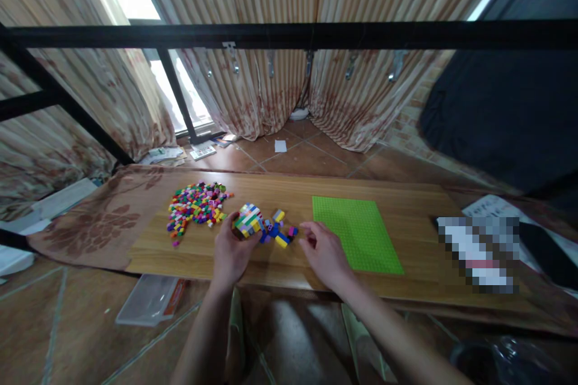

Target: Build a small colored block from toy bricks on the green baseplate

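My left hand (230, 249) is closed around a multicoloured block of stacked toy bricks (247, 220) resting on the wooden board (419, 204). A few loose bricks (279, 230), blue, yellow and grey, lie just right of that block. My right hand (324, 252) rests on the board beside them with fingers curled and pinched at the tips; whether a brick is between them I cannot make out. A pile of small mixed-colour bricks (195, 204) lies to the left. A green baseplate (354, 230) lies flat to the right of my right hand.
The board sits low over a tiled floor, with brown patterned cloth (94, 222) under its left end. A clear plastic box (149, 299) lies on the floor below the front edge. A black metal frame bar (289, 35) crosses overhead; curtains hang behind. Papers lie at the right.
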`<state>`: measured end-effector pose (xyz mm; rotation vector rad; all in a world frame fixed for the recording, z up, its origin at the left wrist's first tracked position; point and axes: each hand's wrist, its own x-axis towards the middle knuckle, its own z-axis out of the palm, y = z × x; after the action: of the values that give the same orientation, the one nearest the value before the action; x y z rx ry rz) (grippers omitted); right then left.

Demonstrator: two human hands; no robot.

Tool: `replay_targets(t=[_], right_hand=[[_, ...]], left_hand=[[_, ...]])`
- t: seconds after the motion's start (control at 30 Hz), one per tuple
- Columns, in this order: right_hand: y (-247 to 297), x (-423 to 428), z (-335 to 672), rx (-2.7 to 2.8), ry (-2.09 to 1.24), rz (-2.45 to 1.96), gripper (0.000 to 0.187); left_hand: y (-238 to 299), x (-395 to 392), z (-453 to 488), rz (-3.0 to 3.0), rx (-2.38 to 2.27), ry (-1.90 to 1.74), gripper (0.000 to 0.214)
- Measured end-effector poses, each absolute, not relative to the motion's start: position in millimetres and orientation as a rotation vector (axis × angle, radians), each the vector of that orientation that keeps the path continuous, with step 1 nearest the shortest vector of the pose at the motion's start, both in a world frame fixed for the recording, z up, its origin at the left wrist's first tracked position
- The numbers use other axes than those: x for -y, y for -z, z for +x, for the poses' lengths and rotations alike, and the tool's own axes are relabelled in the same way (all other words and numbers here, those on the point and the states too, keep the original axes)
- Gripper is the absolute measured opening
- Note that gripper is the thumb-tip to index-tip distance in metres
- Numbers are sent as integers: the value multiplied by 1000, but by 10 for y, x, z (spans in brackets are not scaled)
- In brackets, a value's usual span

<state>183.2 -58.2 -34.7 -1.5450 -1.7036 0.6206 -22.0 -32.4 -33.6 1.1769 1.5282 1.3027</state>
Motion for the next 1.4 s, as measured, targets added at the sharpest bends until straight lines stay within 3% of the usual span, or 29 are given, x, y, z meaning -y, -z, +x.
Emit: replay_targets(t=[0.1,0.27,0.43,0.67,0.83,1.0,1.4], right_hand=[[211,653,1893,1538,-730,-1466,22],[22,598,1747,1231,-1044,-1220,41],[-49,529,1575,1101,-1184,-1051,44],[86,559,1486,1256,-777,-1278,52],[75,435,1515,1215,-977,-1226,45],[55,273,1511,975,-1230,-1188,39],[70,159,1374,571,-1320,-1103,41]], left_hand=[[177,379,-164,993,-1224,-1261,71],[-12,504,-59,890,-876,-1134,53],[11,555,154,784,-755,-1019,58],[214,513,605,688,-1002,-1352,50],[241,457,598,929,-1379,-1428,51],[164,381,582,960,-1321,-1336,53],[273,243,653,1097,-1355,-1408,41]])
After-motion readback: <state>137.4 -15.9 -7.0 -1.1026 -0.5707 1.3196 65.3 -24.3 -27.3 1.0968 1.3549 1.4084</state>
